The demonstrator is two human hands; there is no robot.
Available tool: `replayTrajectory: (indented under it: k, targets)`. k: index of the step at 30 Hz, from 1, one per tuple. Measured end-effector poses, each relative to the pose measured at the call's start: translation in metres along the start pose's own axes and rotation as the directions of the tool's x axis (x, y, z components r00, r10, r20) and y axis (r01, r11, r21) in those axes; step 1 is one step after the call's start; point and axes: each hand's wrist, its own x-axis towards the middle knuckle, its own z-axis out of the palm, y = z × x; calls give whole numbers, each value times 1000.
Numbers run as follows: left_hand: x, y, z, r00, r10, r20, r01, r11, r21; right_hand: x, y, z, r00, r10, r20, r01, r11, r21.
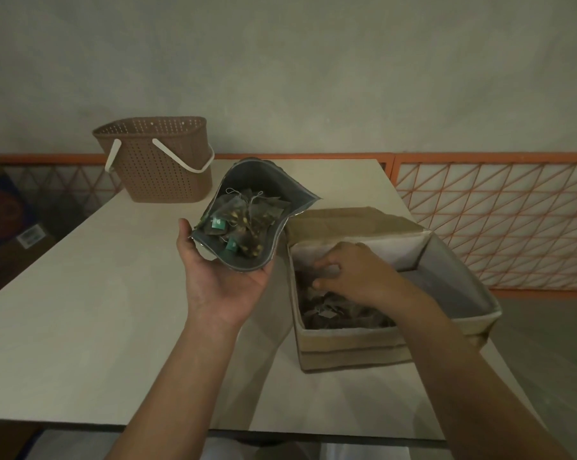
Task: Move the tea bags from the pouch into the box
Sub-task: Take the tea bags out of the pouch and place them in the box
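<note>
On the pale table [81, 310], one open cardboard box [363, 340] sits right, one brown basket [161, 161] far left. One pouch [264, 184], mouth open, lies in the left hand [220, 283], fingers curled under it. Right hand [357, 273] is inside the box, fingers bent; holding anything, cannot tell. Tea bags [244, 220]: many in pouch, more in box, uncountable. Probably light, soft, tearable; pinch by tag or string.
</note>
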Motion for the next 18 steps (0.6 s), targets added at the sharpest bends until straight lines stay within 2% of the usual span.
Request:
replayTrajectory:
  k: [3,4,5,7,9,11,14,18]
  targets:
    - [0,1,0,1000,-4,5,4,1000,6,-4,-1,-1,990,-14,141,25,997,-78]
    - [0,1,0,1000,-6,9,6,1000,8,-7,-4,-4,990,-27,140,37,997,-68]
    - [0,2,-1,1000,-6,10,6,1000,12,-10,-8,-8,995,-50,85,53,998,-35]
    - [1,3,-1,1000,-2,5,2,999,33,-16,-21,-20,975,-101,-197,121,989,88]
    - [2,4,-1,1000,-8,2,7,999,49,-25,-42,-35,860,-162,-485,284,940,188]
    - [2,4,0,1000,-9,-7,10,998,55,-30,-63,-45,795,-215,-567,399,890,222]
    - [0,3,2,999,14,-46,-11,998,60,-20,-87,-38,809,-319,-494,441,885,152]
    - [-4,2,6,998,6,-60,-4,999,33,12,-111,-15,856,-403,-323,389,915,-111]
